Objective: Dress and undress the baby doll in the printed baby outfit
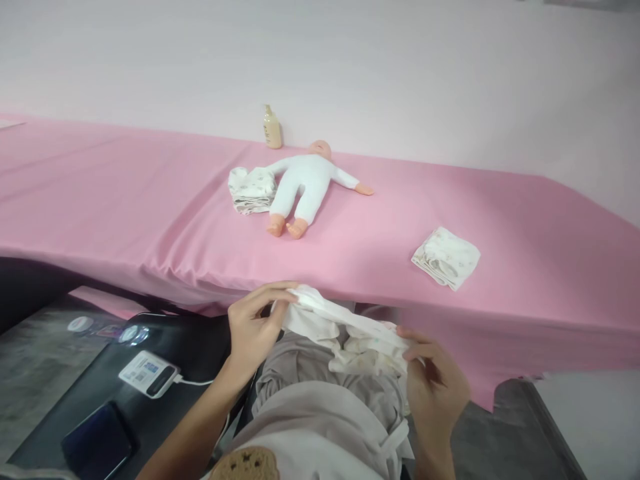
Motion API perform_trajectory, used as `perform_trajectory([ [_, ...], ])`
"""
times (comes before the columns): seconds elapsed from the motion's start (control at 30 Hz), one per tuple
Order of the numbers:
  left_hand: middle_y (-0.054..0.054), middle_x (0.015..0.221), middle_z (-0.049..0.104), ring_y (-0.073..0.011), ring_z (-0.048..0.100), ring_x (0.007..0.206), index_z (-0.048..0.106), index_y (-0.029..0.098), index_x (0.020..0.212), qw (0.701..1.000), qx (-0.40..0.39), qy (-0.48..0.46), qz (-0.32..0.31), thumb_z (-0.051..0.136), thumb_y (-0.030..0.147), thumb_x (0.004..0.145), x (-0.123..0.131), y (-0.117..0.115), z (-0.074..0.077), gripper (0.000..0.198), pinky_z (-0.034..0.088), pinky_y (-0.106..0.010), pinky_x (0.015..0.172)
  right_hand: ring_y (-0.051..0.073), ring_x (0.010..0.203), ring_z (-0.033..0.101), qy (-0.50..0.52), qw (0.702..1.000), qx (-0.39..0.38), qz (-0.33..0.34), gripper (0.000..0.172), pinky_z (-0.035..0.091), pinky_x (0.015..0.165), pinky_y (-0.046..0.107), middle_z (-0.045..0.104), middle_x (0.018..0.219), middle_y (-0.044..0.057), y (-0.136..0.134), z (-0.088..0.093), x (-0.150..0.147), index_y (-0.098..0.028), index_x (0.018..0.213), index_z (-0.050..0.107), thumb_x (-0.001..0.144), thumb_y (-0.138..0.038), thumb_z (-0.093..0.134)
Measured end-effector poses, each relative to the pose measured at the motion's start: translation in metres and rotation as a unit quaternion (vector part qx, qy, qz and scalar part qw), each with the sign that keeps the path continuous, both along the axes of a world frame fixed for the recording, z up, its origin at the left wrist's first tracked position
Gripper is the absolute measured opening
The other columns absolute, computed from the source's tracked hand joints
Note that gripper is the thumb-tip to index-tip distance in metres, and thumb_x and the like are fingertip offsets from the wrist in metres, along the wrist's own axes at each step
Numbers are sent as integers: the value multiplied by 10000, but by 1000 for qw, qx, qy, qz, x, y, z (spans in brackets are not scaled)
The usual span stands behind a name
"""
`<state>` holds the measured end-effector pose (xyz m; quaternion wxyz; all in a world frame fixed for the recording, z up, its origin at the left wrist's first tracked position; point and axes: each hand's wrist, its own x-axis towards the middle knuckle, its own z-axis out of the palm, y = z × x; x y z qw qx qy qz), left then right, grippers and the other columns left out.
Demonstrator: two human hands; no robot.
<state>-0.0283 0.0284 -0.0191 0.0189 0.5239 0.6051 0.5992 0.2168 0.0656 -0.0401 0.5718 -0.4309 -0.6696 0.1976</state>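
Observation:
A white patterned baby garment (345, 327) is stretched by its edge between my two hands, above my lap. My left hand (257, 323) pinches one end of the white band between thumb and fingers. The other end is gripped by my right hand (435, 380), fingers curled in. The rest of the cloth hangs bunched below the band, so its full shape is hidden. Beyond, on the pink-covered table, a baby doll (306, 180) in a white suit lies on its back. Beside its arm sits a stack of folded patterned cloths (253, 192).
Another folded patterned cloth (447, 259) lies on the pink tablecloth (380, 233) at right. A pump bottle (272, 128) stands by the wall. To my left, a black surface holds a white device (149, 373) with a cable, a dark phone (99, 440) and plastic bottles (134, 335).

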Motion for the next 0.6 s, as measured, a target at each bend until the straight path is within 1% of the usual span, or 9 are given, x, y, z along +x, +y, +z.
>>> perform_trajectory([
  [0.07,10,907,742,-132,705,850,721,198,829,999,-3,-38,23,606,88,795,-4,-1,1,162,569,-212,773,113,830,668,-14,1000,-2,-18,220,458,598,160,704,842,-11,5,1,5,-187,625,542,724,5,496],
  [0.13,21,905,743,-122,704,835,730,215,900,998,-16,-44,52,622,91,782,-9,-2,3,202,565,-192,761,125,839,669,-22,999,-28,-28,171,455,577,162,709,860,5,10,1,15,-186,644,568,750,-56,539],
  [0.2,37,897,744,-110,698,823,743,239,900,997,-27,-24,71,630,90,773,-14,-4,5,226,555,-172,750,140,832,673,-30,996,-77,-29,102,475,579,168,713,881,20,16,0,28,-188,674,604,756,-130,585],
  [0.27,46,882,743,-107,693,814,753,255,874,997,-35,-3,74,651,113,767,-19,-6,6,205,548,-169,746,159,817,680,-30,990,-136,-22,39,502,596,182,719,889,31,20,1,42,-190,701,633,738,-196,624],
  [0.33,44,861,743,-113,690,799,759,260,854,996,-44,14,73,686,160,757,-22,-8,7,157,547,-178,738,183,800,685,-18,981,-193,-14,69,527,611,207,724,898,43,21,3,52,-191,726,651,718,-259,652],
  [0.4,36,843,743,-124,686,783,762,258,837,995,-52,22,83,713,212,747,-25,-10,7,112,547,-193,719,211,807,689,0,973,-229,-15,118,549,645,243,727,912,50,21,5,58,-196,744,663,707,-308,662],
  [0.47,28,830,743,-135,683,769,765,256,822,993,-66,9,93,725,256,743,-27,-12,9,89,547,-202,697,231,822,690,6,971,-238,-25,131,564,708,280,730,907,41,21,8,60,-210,737,672,701,-335,665],
  [0.5,24,825,743,-140,682,763,766,256,818,993,-80,-8,89,729,277,739,-28,-12,10,90,547,-206,690,239,841,690,5,972,-235,-31,124,566,748,293,731,903,33,21,8,60,-219,724,677,697,-340,665],
  [0.6,10,793,737,-145,670,727,763,243,804,984,-138,-101,39,742,338,721,-32,-13,12,127,539,-205,656,244,894,687,0,976,-212,-51,115,561,818,287,734,896,6,24,10,60,-249,675,701,661,-363,688],
])
